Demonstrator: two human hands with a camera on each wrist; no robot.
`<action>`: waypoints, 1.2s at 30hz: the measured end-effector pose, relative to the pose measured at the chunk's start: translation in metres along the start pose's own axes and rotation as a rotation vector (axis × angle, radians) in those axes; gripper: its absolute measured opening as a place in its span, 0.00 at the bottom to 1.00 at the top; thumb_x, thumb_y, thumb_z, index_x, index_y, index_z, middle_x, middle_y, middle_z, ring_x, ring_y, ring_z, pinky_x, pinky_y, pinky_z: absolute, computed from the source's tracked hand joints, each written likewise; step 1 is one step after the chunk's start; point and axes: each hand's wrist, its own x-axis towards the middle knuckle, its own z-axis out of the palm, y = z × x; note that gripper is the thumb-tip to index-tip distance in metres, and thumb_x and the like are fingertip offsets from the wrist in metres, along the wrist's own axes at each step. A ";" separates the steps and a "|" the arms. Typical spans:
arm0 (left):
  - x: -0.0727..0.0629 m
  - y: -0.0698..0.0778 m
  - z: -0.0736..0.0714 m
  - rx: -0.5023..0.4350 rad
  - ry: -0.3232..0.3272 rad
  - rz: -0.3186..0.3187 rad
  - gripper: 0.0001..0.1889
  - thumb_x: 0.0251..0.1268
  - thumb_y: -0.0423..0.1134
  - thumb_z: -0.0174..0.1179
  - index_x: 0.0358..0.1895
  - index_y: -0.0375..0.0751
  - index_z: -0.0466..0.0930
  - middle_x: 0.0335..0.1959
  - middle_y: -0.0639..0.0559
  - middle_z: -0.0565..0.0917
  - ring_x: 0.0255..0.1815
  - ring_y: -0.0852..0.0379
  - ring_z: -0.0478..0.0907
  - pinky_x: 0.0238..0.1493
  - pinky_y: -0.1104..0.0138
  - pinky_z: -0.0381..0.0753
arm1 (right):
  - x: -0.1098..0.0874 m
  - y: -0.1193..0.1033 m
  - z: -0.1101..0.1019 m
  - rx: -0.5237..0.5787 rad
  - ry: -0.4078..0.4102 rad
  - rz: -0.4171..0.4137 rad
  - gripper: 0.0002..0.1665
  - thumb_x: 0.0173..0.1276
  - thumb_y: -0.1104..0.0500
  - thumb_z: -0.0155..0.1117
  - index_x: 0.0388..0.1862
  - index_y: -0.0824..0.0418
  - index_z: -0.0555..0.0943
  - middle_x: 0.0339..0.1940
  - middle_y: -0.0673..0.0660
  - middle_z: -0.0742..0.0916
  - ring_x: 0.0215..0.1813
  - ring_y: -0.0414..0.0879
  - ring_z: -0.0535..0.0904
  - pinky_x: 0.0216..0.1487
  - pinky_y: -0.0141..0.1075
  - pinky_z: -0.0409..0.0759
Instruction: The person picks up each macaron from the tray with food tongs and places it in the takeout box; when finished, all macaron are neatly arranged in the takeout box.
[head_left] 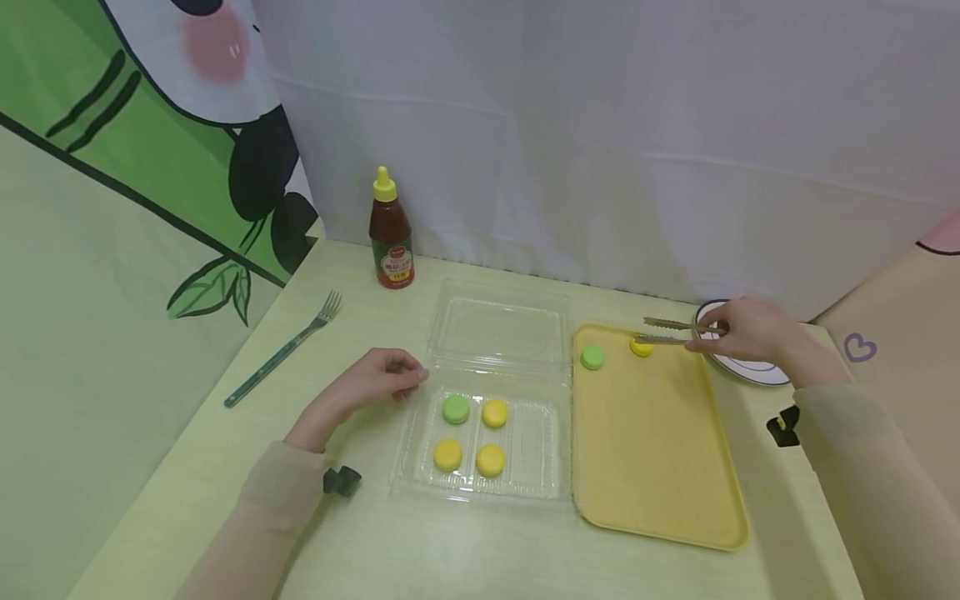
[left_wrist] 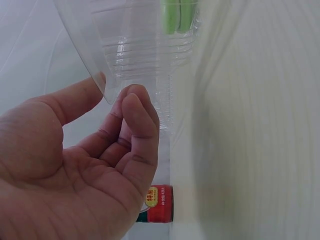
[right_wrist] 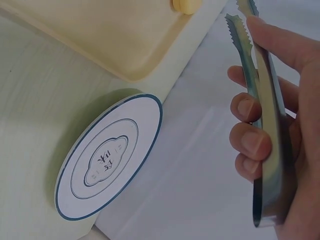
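Note:
My left hand (head_left: 378, 379) is at the left rim of a clear plastic clamshell box (head_left: 536, 492), its thumb and curled fingers on either side of the box's edge (left_wrist: 85, 40). Inside the open box sit a green macaron (head_left: 455, 408) and several yellow macarons (head_left: 491, 460). My right hand (head_left: 750, 329) grips metal tongs (right_wrist: 270, 135), whose serrated tips stand apart. In the head view the tips overlap a yellow macaron (head_left: 642, 347) at the far end of the yellow tray (head_left: 652, 450). A green macaron (head_left: 592, 357) lies left of it on the tray.
A white plate (right_wrist: 110, 155) with a blue rim is beyond the tray at right, partly under my right hand. A ketchup bottle (head_left: 392, 237) stands at the back left. A fork (head_left: 281, 354) with a green handle lies on the left. A white cloth (head_left: 600, 150) hangs behind the table.

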 end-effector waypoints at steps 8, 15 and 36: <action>0.001 -0.002 0.001 0.007 0.008 -0.011 0.14 0.72 0.43 0.61 0.47 0.33 0.81 0.33 0.46 0.82 0.34 0.52 0.76 0.40 0.63 0.78 | 0.000 0.004 0.008 -0.008 -0.011 0.013 0.24 0.64 0.38 0.69 0.44 0.56 0.88 0.40 0.54 0.89 0.41 0.50 0.84 0.46 0.51 0.79; 0.001 -0.001 0.000 0.002 0.000 0.000 0.15 0.72 0.43 0.60 0.47 0.31 0.81 0.33 0.45 0.81 0.34 0.52 0.76 0.40 0.62 0.78 | -0.001 0.008 0.014 0.000 -0.029 0.026 0.23 0.63 0.37 0.69 0.42 0.55 0.89 0.38 0.51 0.88 0.39 0.46 0.82 0.44 0.49 0.78; 0.001 -0.001 0.000 0.015 0.000 0.003 0.15 0.73 0.42 0.60 0.47 0.31 0.80 0.33 0.46 0.81 0.34 0.52 0.76 0.40 0.62 0.78 | 0.005 0.009 0.014 -0.035 -0.091 -0.001 0.22 0.62 0.37 0.70 0.38 0.54 0.88 0.33 0.47 0.85 0.35 0.44 0.77 0.38 0.47 0.76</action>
